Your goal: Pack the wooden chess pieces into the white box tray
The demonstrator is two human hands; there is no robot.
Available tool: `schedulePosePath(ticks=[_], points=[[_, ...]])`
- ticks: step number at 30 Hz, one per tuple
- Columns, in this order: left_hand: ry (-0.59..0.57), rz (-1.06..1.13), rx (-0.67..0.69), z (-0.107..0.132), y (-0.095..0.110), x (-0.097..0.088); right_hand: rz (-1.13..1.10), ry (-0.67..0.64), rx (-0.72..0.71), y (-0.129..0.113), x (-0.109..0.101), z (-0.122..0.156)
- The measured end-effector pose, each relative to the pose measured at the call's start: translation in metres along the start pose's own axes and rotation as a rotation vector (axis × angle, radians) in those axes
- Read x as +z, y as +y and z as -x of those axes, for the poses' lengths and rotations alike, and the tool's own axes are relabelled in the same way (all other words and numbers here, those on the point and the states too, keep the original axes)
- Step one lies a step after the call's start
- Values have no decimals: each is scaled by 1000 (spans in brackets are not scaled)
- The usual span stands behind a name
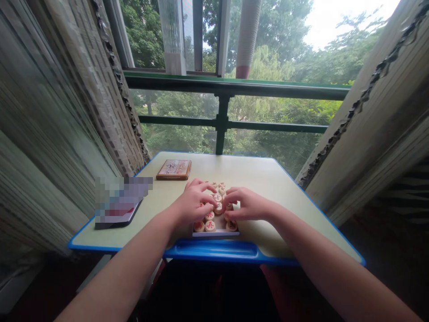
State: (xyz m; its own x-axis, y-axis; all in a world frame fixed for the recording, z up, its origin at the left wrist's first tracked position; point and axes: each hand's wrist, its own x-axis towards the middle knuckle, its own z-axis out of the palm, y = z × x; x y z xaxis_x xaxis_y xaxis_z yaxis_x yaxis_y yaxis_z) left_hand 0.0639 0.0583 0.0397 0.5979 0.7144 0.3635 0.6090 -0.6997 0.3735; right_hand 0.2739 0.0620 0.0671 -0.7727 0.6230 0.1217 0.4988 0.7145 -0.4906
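Note:
An open shallow box (216, 233) of Chinese chess pieces lies near the table's front edge, between my hands. Round pale pieces with red or dark characters sit in rows inside; one red-marked piece (210, 226) is at the near left, a dark-marked piece (231, 225) at the near right. My left hand (196, 201) reaches over the box's left side, fingers apart and bent, tips at the middle pieces. From the right, my right hand (246, 203) curves over the pieces, thumb and forefinger apart with tips on or just above them. Both hands hide part of the box.
A brown-edged box lid (174, 170) with a printed top lies at the table's back left. A dark flat item (124, 208), partly blurred out, rests at the left edge. The pale table (268, 179) has a blue rim and front groove. Curtains flank a railed window (221, 107).

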Motion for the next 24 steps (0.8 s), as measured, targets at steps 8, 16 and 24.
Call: schedulePosePath(ticks=[8, 16, 24], points=[[1, -15, 4, -1, 3, -1, 11, -29, 15, 0, 2, -1], [-41, -20, 49, -2, 3, -1, 24, -33, 3, 2, 2, 0], [-57, -8, 29, -2, 5, -2, 23, -26, -35, 2, 3, -1]])
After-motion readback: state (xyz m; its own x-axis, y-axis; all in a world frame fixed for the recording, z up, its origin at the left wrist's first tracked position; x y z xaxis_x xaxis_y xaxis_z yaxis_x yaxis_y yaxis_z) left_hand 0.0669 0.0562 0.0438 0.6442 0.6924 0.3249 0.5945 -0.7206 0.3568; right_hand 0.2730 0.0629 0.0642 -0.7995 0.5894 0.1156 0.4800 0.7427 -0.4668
